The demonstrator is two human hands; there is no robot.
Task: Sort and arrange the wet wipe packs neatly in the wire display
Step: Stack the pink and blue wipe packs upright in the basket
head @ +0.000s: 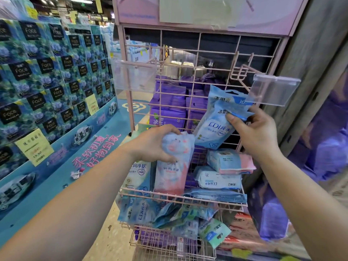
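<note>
A pink wire display [190, 81] stands in front of me, with a wire basket [180, 197] at waist height. My right hand [254, 132] grips a light blue EDI wet wipe pack [216, 127] near its top, held up against the grid just under a hook with a clear price tag holder [273, 91]. My left hand [154, 144] is closed on the top of a blue and pink wipe pack [173, 170] standing upright in the basket. To the right in the basket lie a blue and pink pack [231, 161] and a white and blue pack [218, 178], stacked flat.
A lower basket [169, 240] holds several blue and green packs in a loose heap. Purple packs [167, 110] show behind the grid. A second clear tag holder [135, 76] juts out at upper left. A tall blue tissue display [47, 81] stands to the left, a grey pillar [310, 63] to the right.
</note>
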